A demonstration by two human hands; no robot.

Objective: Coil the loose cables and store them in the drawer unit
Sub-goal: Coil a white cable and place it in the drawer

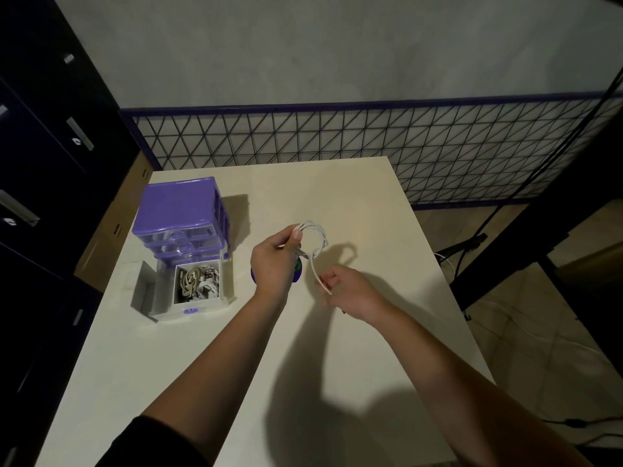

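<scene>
A white cable (pixel 318 235) is looped in the air above the middle of the table. My left hand (pixel 274 261) pinches the gathered loops at their top. My right hand (pixel 347 288) grips the cable's loose tail, lower and to the right. At the table's left stands a purple drawer unit (pixel 180 210). Its bottom drawer (pixel 192 305) is pulled out toward me and holds several coiled cables (pixel 199 279), beige and white.
A purple round object (pixel 296 269) lies on the table (pixel 337 193), mostly hidden behind my left hand. A wire grid fence (pixel 404 143) runs behind the table. Dark cabinets (pixel 43 129) stand at the left. Loose cords (pixel 505 318) lie on the floor at the right.
</scene>
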